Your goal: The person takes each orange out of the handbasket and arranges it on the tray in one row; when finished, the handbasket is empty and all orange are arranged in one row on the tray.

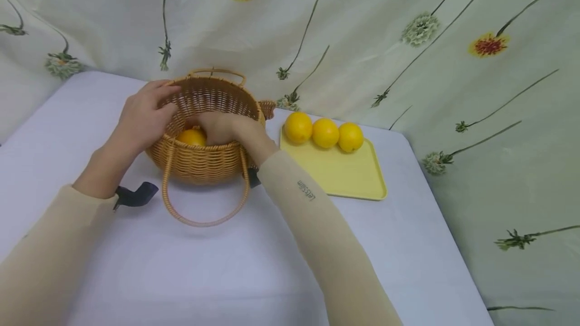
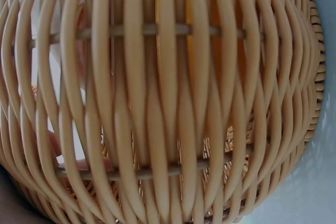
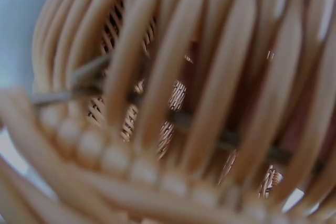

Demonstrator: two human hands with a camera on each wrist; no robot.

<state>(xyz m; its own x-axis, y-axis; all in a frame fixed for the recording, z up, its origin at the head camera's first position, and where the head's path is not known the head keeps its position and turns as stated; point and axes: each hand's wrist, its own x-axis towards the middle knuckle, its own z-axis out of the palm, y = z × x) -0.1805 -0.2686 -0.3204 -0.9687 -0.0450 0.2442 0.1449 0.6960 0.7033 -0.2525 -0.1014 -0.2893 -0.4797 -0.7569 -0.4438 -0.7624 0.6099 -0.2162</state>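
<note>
A round wicker basket (image 1: 204, 162) stands at the back left of the table, one handle folded down at the front. My left hand (image 1: 147, 112) holds its left rim, fingers reaching over the edge. My right hand (image 1: 217, 126) is down inside it, wrist over the right front rim, fingers mostly hidden. An orange (image 1: 192, 137) lies in the basket beside the right hand; whether those fingers grip anything I cannot tell. Both wrist views look closely at the basket weave (image 2: 168, 98), with orange colour behind the gaps in the left one.
Right of the basket is a yellow tray (image 1: 344, 175) with three oranges (image 1: 325, 133) in a row along its back edge. The white-covered table (image 1: 254, 265) ends at a hanging flowered cloth (image 1: 362, 29) behind and to the right.
</note>
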